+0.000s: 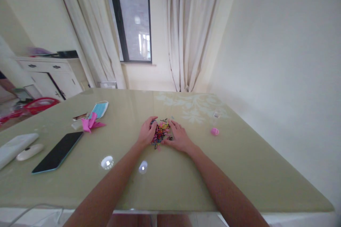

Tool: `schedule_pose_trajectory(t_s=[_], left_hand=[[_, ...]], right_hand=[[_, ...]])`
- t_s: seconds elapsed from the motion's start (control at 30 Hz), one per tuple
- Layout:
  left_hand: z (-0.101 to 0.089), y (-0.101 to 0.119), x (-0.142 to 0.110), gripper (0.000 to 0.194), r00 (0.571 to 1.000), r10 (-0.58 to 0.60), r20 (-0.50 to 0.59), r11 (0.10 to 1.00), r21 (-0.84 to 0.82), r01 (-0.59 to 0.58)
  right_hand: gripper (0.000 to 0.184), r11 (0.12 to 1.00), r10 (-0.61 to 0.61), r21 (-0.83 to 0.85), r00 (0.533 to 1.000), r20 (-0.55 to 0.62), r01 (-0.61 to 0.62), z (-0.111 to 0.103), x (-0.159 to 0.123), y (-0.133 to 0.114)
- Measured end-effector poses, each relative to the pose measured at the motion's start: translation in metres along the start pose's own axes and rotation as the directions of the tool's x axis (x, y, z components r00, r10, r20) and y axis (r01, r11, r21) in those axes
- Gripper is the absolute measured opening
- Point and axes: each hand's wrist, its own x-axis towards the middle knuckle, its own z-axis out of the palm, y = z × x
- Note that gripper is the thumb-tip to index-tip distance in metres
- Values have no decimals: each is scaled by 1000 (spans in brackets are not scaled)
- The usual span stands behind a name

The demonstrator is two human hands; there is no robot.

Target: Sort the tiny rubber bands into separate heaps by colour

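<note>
A small heap of multicoloured elastic bands [161, 132] lies on the table between my two hands. My left hand [147, 131] is cupped against the heap's left side, its fingers curved and partly hidden. On the opposite side, my right hand [180, 137] rests with thumb and fingers apart, touching the heap's edge. A few dark bands sit near the right thumb. Neither hand is closed around the bands.
Left on the glossy table [170, 184] are a dark tablet [58, 151], a white mouse [30, 151], pink folded paper [92, 123] and a blue face mask [100, 109]. A pink cap-like object [214, 131] sits right. A wall [287, 60] borders the right side.
</note>
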Motion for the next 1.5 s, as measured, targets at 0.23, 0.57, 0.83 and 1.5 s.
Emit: schedule_pose_trajectory(t_s=[0.23,0.57,0.83,1.5], left_hand=[[-14,-12,-3,65,950,45,310,880,437,-185],[-10,-24,21,40,980,80,180,982,155,-108],[-29,-33,18,53,999,-41,5,996,-73,41],[-30,-21,6,27,953,50,298,984,149,-98]], right_hand=[[71,986,-97,-136,995,-15,94,12,40,-17],[22,994,-102,36,994,-33,104,16,54,-21],[48,945,-183,269,982,-40,187,-3,61,-44],[15,991,-49,126,999,20,46,11,61,-31]])
